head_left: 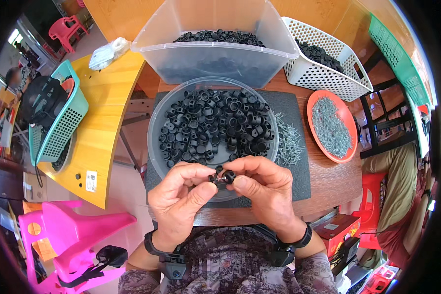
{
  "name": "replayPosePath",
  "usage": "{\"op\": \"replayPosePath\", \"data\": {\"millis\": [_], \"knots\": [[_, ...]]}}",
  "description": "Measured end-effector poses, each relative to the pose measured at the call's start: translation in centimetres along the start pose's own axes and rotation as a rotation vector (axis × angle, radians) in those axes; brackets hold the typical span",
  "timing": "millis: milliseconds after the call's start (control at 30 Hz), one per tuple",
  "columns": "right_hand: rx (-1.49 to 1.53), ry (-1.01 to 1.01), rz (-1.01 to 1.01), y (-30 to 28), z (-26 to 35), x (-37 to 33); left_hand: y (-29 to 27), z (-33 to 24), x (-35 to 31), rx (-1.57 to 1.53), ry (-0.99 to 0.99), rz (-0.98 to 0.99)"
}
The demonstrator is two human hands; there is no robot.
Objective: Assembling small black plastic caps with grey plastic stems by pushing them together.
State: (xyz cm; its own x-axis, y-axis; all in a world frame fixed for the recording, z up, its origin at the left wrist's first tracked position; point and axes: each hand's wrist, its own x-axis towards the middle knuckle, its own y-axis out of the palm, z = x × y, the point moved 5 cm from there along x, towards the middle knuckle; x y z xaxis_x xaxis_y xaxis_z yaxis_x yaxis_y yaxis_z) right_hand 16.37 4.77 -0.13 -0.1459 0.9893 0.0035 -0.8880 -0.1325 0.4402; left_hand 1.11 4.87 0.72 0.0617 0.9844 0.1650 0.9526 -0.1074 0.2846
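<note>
Over the near rim of a round clear tub (154,132), both my hands meet, fingertips almost touching. My left hand (181,193) is closed in a pinch on a small black plastic part (213,178). Between thumb and forefinger, my right hand (264,188) grips a round black plastic cap (228,177). A thin shiny piece, perhaps a screw, shows between the two parts; how they join is too small to tell. Many loose black plastic caps (201,112) fill the tub below. Beside it lies a heap of metal screws (289,142) on a dark mat (299,179).
Behind the tub stands a large clear bin (215,63) of black parts. To its right are a white perforated basket (328,78) and a red plate (345,152) heaped with screws. Leftward, a green basket (66,122) sits on a yellow table (103,142). Another person (397,186) sits at right.
</note>
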Motion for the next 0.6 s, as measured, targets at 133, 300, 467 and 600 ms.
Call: {"op": "replayPosePath", "data": {"millis": [133,300,467,600], "knots": [[0.001,0.061,0.0,-0.3,-0.1,0.1,0.1,-0.3,0.0,0.101,0.062,-0.022],[0.051,0.119,-0.036,-0.4,-0.1,0.2,0.8,-1.9,0.2,0.477,0.221,0.017],[0.058,0.101,-0.042,-0.3,-0.2,0.3,1.2,-2.4,0.3,0.548,0.302,0.024],[0.055,0.091,-0.046,-0.3,-0.2,0.3,1.4,-2.7,0.4,0.638,0.343,0.029]]}}
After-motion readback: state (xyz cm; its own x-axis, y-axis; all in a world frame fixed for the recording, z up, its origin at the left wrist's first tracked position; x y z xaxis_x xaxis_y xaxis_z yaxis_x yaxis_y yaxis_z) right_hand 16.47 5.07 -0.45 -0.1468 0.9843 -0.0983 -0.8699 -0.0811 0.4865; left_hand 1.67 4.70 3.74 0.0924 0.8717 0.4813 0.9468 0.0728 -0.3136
